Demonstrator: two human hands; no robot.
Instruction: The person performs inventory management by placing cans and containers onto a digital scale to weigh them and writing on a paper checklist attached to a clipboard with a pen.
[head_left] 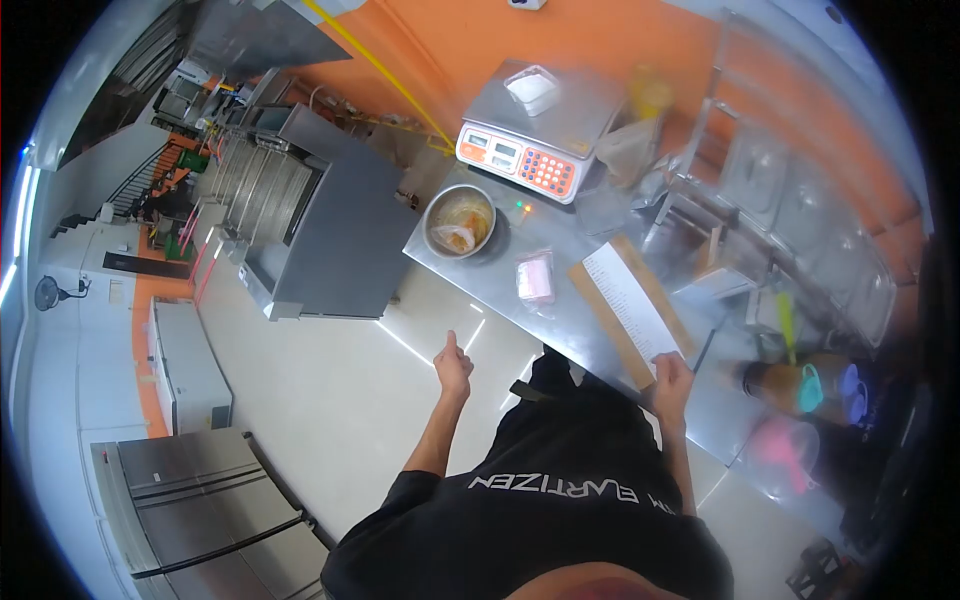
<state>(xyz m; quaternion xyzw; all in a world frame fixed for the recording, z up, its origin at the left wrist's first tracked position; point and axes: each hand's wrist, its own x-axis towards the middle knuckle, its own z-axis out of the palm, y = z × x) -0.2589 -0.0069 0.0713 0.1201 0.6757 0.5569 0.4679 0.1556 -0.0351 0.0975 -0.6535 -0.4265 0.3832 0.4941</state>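
My right hand (672, 382) is at the near end of a long white paper sheet (625, 300), its fingers closed on the edge. Lines of small print run along the sheet, which lies over a brown board (592, 297) on the steel table. Away from the table, over the floor, my left hand (453, 372) is curled closed with its thumb pointing up and nothing visible in it. A metal bowl (432, 238) with yellowish and orange contents stands at the table's left end. Between bowl and sheet lies a small clear packet (535, 277) with something pinkish-white inside.
A digital scale (500, 155) at the back carries a clear tub (532, 90) of white stuff. To the right are containers with coloured handles, a pink jug (785, 450) and a wire rack (720, 60). A large steel machine (345, 235) stands left, beyond the steel table (490, 290).
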